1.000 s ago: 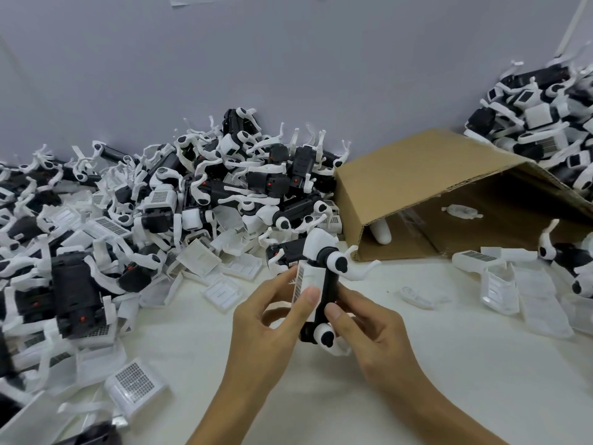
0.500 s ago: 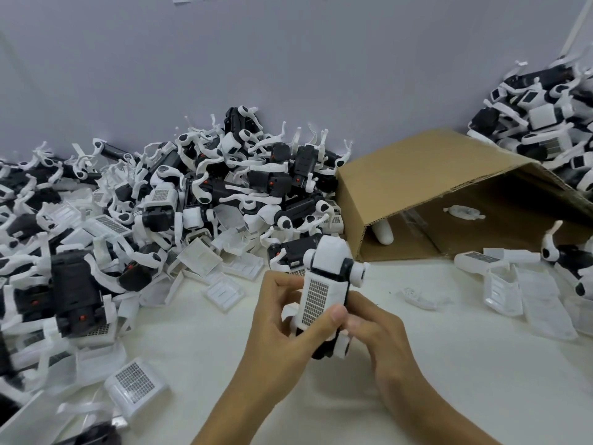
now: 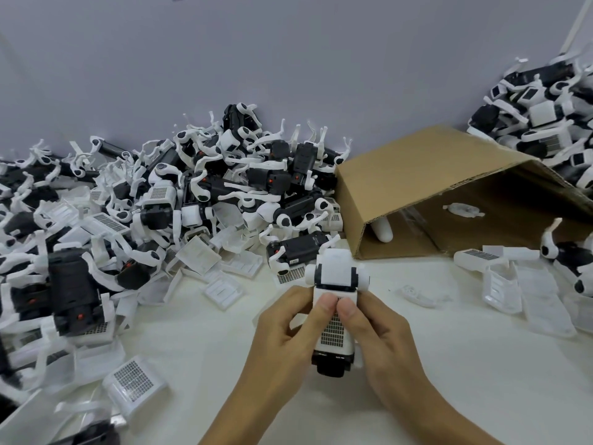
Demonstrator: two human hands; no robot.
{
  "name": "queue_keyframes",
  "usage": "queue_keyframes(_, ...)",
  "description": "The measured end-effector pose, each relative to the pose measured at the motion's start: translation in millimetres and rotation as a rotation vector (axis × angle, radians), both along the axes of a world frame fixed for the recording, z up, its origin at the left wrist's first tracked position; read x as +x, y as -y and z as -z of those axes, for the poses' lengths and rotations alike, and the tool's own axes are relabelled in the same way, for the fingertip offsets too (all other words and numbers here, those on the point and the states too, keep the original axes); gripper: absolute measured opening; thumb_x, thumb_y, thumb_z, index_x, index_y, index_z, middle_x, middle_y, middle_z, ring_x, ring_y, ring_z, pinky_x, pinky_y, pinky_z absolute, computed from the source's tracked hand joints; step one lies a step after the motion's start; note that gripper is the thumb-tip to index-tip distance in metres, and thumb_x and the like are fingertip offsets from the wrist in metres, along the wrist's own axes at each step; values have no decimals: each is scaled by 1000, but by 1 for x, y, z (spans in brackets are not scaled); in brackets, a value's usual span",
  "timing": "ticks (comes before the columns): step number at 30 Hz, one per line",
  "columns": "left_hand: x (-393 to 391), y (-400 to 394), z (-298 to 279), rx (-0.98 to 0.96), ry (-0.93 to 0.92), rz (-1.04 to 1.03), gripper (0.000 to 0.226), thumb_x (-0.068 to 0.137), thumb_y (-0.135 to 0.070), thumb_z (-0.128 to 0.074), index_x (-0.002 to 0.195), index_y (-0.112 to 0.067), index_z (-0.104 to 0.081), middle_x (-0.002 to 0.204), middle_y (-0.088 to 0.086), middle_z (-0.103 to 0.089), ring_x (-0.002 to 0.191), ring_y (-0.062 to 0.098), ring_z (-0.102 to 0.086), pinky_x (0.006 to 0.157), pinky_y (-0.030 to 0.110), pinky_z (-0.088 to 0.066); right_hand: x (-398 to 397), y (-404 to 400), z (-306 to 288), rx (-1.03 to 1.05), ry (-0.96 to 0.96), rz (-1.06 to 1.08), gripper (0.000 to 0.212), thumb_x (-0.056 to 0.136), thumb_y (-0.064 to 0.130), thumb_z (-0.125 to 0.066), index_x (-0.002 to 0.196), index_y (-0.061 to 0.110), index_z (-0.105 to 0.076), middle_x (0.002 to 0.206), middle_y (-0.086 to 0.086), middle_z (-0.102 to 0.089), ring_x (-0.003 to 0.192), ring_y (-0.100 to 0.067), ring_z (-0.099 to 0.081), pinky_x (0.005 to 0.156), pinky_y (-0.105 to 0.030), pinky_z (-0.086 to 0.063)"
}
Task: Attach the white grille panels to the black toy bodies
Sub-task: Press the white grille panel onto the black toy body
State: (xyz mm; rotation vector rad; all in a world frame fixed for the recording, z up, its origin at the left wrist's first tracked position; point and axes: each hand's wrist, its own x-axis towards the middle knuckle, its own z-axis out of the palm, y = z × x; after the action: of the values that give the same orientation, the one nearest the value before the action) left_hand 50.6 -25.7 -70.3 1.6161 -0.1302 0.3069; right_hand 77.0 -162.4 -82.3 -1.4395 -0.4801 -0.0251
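While a heap of black toy bodies with white limbs banks up against the grey wall on the left, loose white grille panels lie scattered along its near edge on the white table. A cardboard box lies tipped on its side to the right of centre, its open mouth facing the camera, with a few white parts inside; more grille panels rest just in front of it, and a second pile of toys rises behind its far right corner. Nothing lies between the camera and the hands. At centre, above the bare table, the left hand and right hand clasp one toy from either side, fingers curled around its flanks. Both thumbs press side by side on the upper part of the white grille panel seated on the toy's top face. The toy's black end points toward the camera, its white wheeled end away. Both forearms enter from the bottom edge, converging on the toy.
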Motion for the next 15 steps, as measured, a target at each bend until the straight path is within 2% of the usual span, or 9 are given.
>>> queue_keyframes(2,0,1,-1,-36,32,-10,30,82,-54,-63,85,-27,-76,83,7,-67,80,22,-67,66,32,-54,0,0,-1,8,21,-2,28,92,46,-57,111,38,-75,110,0,-76,105,-21,-72,85,-33,-61)
queue_keyframes(5,-2,3,-1,-80,58,-40,30,81,-51,-66,84,-23,-77,77,6,-64,71,15,-66,57,21,-51,1,0,-1,6,21,-1,27,93,44,-58,109,34,-76,105,-2,-77,101,-22,-74,80,-29,-60)
queue_keyframes(7,-2,3,0,-85,40,-57,32,78,-52,-68,85,-22,-78,76,7,-66,72,15,-67,59,22,-52,2,1,-1,3,-32,-15,25,94,41,-58,106,31,-77,101,-3,-77,98,-21,-74,79,-27,-60)
queue_keyframes(8,-1,2,1,-86,30,-50,32,77,-53,-68,85,-23,-78,78,7,-68,74,15,-68,63,24,-53,3,1,-1,-3,-59,-20,25,95,40,-56,105,29,-77,99,-5,-77,97,-22,-74,78,-30,-61)
queue_keyframes(10,1,1,3,-79,21,-9,30,79,-51,-67,88,-24,-76,82,5,-69,81,17,-66,70,31,-54,3,2,-1,-6,-96,-8,33,95,46,-54,101,23,-76,95,-10,-75,91,-27,-73,78,-47,-61)
queue_keyframes(12,0,1,4,-57,31,-1,33,81,-49,-67,93,-20,-76,89,9,-70,90,28,-67,76,48,-57,3,3,-4,-7,-89,48,43,91,56,-56,90,18,-76,86,-12,-74,82,-31,-72,75,-60,-58)
queue_keyframes(13,0,1,5,-42,42,-22,36,82,-49,-67,94,-16,-76,90,14,-70,92,35,-65,78,57,-55,4,4,-5,-16,-73,78,47,89,59,-56,86,17,-75,81,-12,-73,77,-32,-72,70,-61,-57)
queue_keyframes(15,0,3,8,-33,54,-76,38,81,-51,-68,95,-16,-77,89,17,-69,91,41,-63,77,66,-52,6,5,-6,-33,-67,93,51,89,60,-54,84,14,-75,79,-13,-73,74,-34,-72,67,-61,-57)
